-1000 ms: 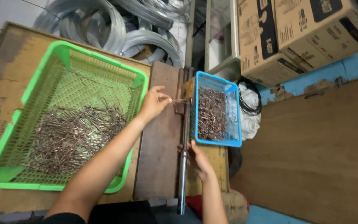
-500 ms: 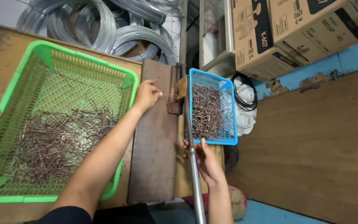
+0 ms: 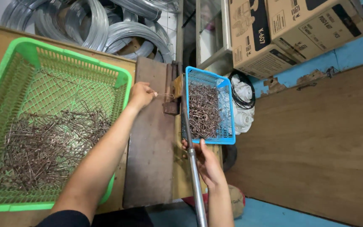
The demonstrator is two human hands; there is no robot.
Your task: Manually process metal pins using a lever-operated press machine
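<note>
With the thin wire piece [image 3: 161, 94] pinched by the left hand [image 3: 140, 95] and the long steel lever [image 3: 190, 155] gripped by the right hand [image 3: 204, 162], fingers could be nipped at the bending jig [image 3: 172, 94].

Bare brown plank [image 3: 148, 159] between green basket [image 3: 118, 75] and lever [image 3: 192, 168], blue basket [image 3: 227, 109] beyond
</note>
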